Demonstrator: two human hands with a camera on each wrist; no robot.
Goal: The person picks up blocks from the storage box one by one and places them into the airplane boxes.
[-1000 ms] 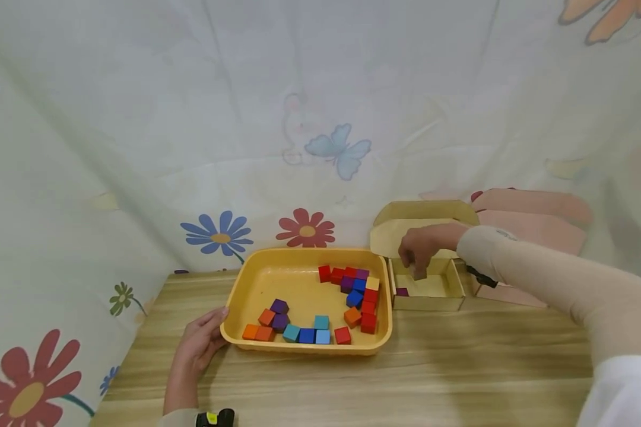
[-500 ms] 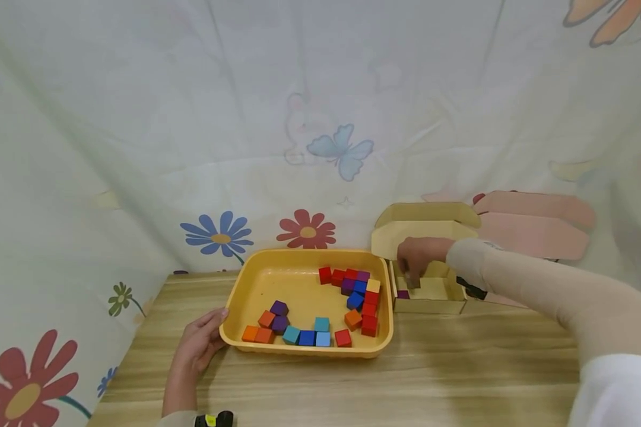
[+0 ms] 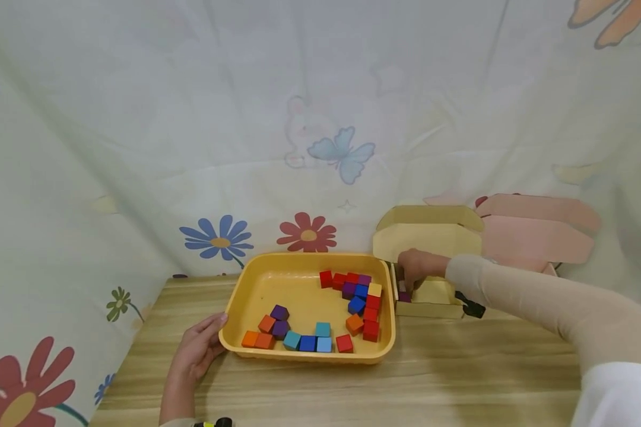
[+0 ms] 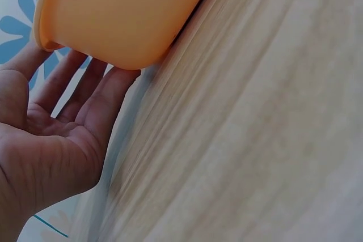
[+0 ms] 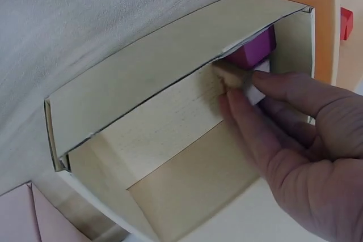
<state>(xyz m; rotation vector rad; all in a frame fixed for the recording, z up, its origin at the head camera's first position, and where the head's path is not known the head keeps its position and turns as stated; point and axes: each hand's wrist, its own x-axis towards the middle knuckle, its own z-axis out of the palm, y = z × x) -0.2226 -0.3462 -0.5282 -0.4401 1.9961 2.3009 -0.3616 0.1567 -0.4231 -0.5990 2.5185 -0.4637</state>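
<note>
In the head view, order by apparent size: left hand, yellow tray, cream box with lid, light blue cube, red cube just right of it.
1. Yellow tray
2. Cream box, lid included
3. Left hand
4. Light blue cube and red cube: too alike to rank

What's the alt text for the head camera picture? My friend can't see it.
A person's right hand reaches into an open cream cardboard box; their left hand holds a yellow rectangular plastic tray of colourful cubes. Both containers sit on a wood-grain table before a pale flowery cloth.
</note>
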